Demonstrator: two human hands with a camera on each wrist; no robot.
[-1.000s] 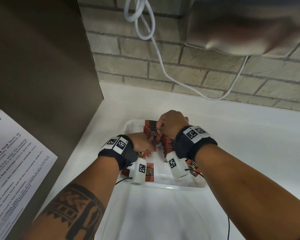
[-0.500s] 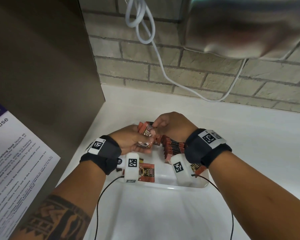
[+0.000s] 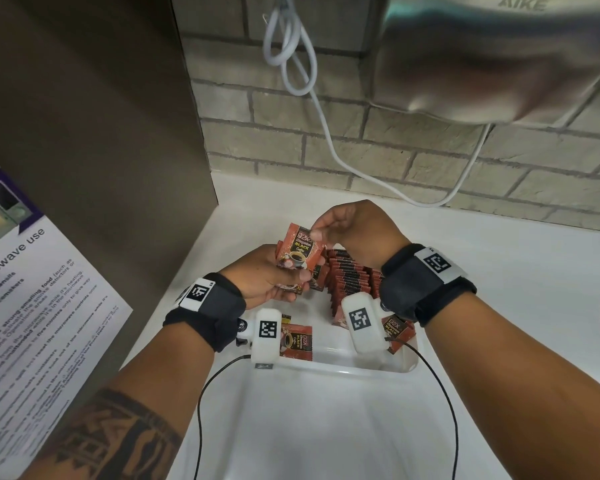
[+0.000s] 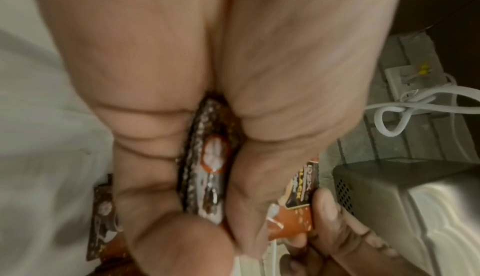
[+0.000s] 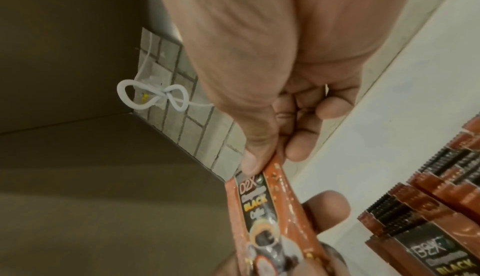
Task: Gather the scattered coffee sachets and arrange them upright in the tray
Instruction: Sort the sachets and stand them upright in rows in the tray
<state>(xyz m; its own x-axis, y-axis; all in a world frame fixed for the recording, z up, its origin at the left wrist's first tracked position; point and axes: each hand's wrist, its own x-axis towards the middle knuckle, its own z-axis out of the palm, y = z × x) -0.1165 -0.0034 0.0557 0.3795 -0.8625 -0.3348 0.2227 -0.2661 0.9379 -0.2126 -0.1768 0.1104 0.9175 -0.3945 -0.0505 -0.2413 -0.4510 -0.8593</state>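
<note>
Both hands hold coffee sachets above the tray.

Head view: right hand pinches the top of a raised sachet; left hand grips its lower part; upright sachets stand in the white tray.
Left wrist view: fingers clamp a sachet bundle.
Right wrist view: thumb and forefinger pinch the sachet's top edge, beside the upright row.

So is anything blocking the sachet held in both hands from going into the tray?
Nothing visible blocks it. The sachet, pinched by the right hand and held by the left hand, hangs above the tray, beside the upright row.
</note>
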